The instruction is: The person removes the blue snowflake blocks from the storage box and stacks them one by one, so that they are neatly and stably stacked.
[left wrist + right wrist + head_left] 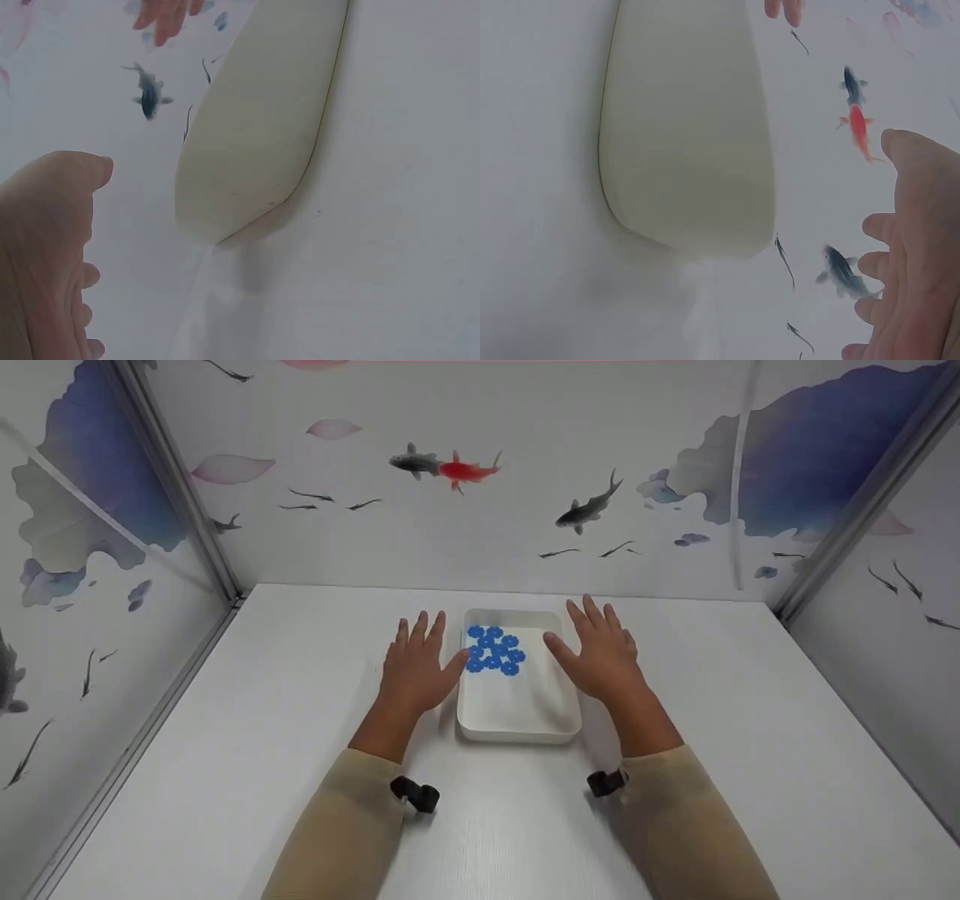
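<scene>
so, blue pieces clustered in far-left part of white tray on table; left hand, right hand either side, fingers extended, holding nothing; no piece seen outside, handling looks unstarted or finished, can't tell which

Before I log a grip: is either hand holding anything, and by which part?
Nothing is held: the left hand and right hand flank the white tray, fingers extended.
</scene>
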A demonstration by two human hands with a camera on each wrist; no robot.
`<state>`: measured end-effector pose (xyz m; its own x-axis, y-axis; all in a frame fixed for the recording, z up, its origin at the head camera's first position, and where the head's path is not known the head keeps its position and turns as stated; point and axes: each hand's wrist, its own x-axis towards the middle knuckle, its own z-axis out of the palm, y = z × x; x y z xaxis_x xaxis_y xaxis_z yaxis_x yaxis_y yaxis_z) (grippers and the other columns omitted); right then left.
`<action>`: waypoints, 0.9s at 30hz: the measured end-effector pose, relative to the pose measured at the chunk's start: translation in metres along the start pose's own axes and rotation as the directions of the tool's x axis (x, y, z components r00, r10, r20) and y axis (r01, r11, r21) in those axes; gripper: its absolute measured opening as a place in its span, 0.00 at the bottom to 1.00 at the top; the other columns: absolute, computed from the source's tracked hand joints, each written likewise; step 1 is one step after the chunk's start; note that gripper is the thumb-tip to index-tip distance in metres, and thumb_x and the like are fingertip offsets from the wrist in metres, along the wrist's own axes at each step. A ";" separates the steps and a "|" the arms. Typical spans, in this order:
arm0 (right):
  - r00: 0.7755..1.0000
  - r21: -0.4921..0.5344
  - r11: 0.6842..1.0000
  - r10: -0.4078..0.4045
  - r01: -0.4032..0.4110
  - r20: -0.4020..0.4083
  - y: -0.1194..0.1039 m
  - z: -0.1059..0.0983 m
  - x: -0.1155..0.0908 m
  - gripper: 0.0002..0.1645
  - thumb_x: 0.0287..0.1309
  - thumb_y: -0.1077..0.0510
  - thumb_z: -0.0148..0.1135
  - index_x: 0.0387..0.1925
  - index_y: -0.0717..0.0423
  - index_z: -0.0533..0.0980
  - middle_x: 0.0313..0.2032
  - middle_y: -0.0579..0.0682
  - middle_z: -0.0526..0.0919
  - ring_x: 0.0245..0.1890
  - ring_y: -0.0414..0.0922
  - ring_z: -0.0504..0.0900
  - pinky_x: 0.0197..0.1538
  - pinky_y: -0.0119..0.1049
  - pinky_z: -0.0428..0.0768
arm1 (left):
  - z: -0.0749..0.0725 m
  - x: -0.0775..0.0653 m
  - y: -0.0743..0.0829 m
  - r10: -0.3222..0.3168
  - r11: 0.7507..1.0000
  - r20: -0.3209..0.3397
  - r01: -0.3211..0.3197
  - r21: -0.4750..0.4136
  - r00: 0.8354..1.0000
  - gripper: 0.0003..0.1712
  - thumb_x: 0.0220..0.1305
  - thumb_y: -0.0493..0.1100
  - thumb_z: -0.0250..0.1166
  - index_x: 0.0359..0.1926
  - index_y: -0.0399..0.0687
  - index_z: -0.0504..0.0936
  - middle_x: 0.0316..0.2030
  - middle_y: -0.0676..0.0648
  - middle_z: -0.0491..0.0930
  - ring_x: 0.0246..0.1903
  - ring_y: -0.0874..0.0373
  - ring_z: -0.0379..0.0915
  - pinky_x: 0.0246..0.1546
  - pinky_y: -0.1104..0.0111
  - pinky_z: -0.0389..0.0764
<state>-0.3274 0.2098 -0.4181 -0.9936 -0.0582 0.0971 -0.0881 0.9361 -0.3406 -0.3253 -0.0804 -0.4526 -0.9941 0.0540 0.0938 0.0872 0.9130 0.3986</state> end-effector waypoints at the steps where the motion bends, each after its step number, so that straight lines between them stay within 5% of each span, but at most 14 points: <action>1: 1.000 0.014 1.000 0.003 -0.003 0.003 -0.001 0.000 0.000 0.57 0.71 0.16 0.37 0.88 0.39 0.44 0.88 0.52 0.39 0.88 0.61 0.36 0.82 0.74 0.43 | 0.001 0.000 0.000 -0.003 1.000 0.008 0.003 -0.023 1.000 0.51 0.75 0.75 0.47 0.88 0.63 0.42 0.88 0.46 0.40 0.87 0.39 0.32 0.83 0.38 0.51; 14: 0.981 0.273 0.961 -0.011 -0.042 0.192 -0.011 -0.002 0.018 0.56 0.69 0.16 0.41 0.88 0.33 0.44 0.87 0.52 0.52 0.86 0.60 0.52 0.82 0.68 0.56 | 0.008 0.002 -0.003 -0.061 0.946 0.160 0.108 -0.307 0.985 0.51 0.77 0.71 0.53 0.88 0.65 0.40 0.88 0.46 0.45 0.87 0.43 0.44 0.82 0.41 0.55; 23: 0.963 0.421 0.905 -0.058 -0.060 0.262 -0.016 -0.002 0.038 0.50 0.75 0.23 0.45 0.86 0.40 0.52 0.82 0.54 0.64 0.83 0.60 0.62 0.80 0.66 0.62 | 0.014 0.002 -0.006 -0.055 0.862 0.282 0.188 -0.470 0.958 0.47 0.78 0.70 0.52 0.87 0.64 0.46 0.84 0.48 0.58 0.83 0.46 0.58 0.81 0.44 0.62; 27: 0.952 0.507 0.856 -0.068 -0.098 0.298 -0.016 0.004 0.048 0.46 0.77 0.29 0.50 0.85 0.43 0.55 0.81 0.55 0.66 0.80 0.59 0.68 0.79 0.61 0.68 | 0.013 0.001 -0.004 -0.043 0.836 0.315 0.207 -0.508 0.948 0.42 0.80 0.65 0.52 0.87 0.62 0.51 0.83 0.49 0.61 0.83 0.46 0.56 0.82 0.44 0.61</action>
<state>-0.3743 0.1901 -0.4119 -0.9612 -0.2226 -0.1632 -0.0145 0.6310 -0.7757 -0.3272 -0.0785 -0.4664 -0.9665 0.1395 -0.2154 -0.0998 0.5687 0.8164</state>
